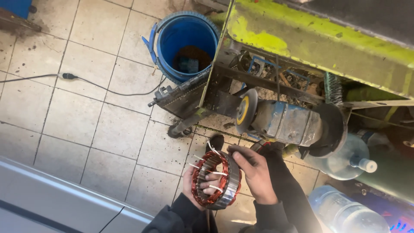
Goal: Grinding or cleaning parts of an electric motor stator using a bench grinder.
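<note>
Copper-wound stator ring (217, 181) sits gripped in your left hand (199, 183), fingers (210, 177) curled through its centre; your right hand (254, 170) fingers pinch its upper rim, bench grinder (286, 123) just beyond them.

Bare hands, dark jacket sleeves

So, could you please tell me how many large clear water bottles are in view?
2: one water bottle lies under the bench grinder, the other bottle at the bottom right corner. Clutter may hide more.
</note>
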